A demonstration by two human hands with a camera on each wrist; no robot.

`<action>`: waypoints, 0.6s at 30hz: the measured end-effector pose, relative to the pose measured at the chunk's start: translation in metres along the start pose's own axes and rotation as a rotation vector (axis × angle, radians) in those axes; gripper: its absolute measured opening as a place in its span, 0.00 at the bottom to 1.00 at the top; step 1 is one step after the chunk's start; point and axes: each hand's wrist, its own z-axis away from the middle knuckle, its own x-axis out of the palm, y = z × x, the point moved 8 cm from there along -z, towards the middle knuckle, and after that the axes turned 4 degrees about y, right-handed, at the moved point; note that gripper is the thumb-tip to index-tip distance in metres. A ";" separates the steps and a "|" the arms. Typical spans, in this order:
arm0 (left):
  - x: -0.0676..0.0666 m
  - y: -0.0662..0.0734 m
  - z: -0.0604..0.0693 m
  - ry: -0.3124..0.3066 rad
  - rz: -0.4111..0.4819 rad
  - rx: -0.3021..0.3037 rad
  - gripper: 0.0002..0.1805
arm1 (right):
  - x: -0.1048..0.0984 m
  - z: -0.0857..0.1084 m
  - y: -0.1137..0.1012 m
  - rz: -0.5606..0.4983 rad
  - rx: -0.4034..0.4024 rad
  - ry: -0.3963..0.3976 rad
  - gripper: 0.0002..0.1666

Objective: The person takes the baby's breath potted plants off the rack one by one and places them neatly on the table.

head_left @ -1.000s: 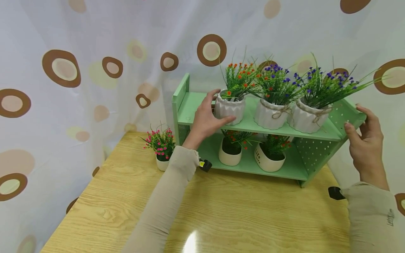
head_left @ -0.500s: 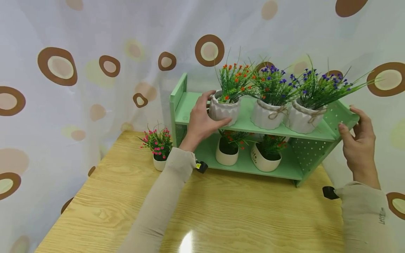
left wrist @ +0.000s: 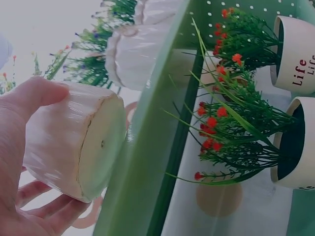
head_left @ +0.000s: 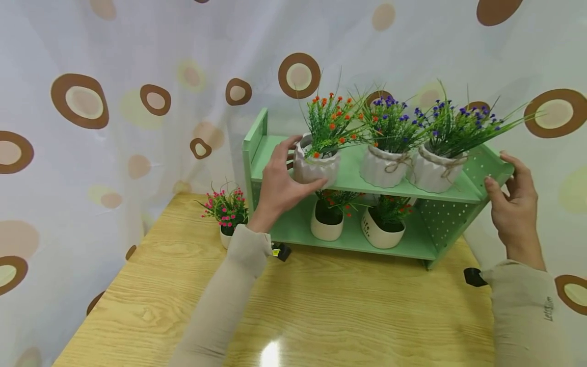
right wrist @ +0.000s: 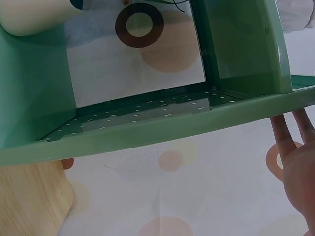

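My left hand (head_left: 278, 186) grips a white fluted flowerpot (head_left: 316, 167) with orange flowers, thumb in front and fingers round its far left side. In the left wrist view the pot's underside (left wrist: 101, 145) shows, tilted and raised off the upper board of the green two-tier shelf (head_left: 352, 173). Two more white fluted pots, the middle pot (head_left: 384, 167) and the right pot (head_left: 435, 171), stand to its right, tied with twine and holding purple flowers. My right hand (head_left: 517, 209) holds the top of the shelf's right side panel (head_left: 492, 165), thumb in front, fingers behind.
On the lower board stand two cream pots, the left cream pot (head_left: 326, 229) and the lettered "Life" pot (head_left: 384, 235), with red flowers. A small pot of pink flowers (head_left: 225, 206) sits left of the shelf on the wooden table (head_left: 348, 311). A patterned curtain (head_left: 183, 41) hangs close behind.
My left hand has moved left with the orange-flowered pot, widening the gap to the middle pot. My right hand stays on the side panel. The head view has shifted slightly.
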 end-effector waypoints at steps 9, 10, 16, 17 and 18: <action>-0.020 0.008 0.020 0.018 0.016 0.031 0.52 | 0.002 -0.001 0.000 0.037 -0.010 -0.002 0.32; -0.023 0.008 0.022 0.021 0.022 0.033 0.52 | 0.002 -0.001 0.000 0.022 -0.009 -0.002 0.32; -0.037 0.004 0.039 0.037 0.047 0.034 0.52 | 0.003 -0.001 0.002 -0.050 -0.003 0.004 0.32; -0.040 0.004 0.042 0.041 0.047 0.036 0.52 | 0.002 -0.001 0.002 -0.057 -0.002 0.006 0.32; -0.044 0.004 0.044 0.045 0.040 0.035 0.52 | 0.002 -0.001 0.002 -0.058 -0.004 0.007 0.32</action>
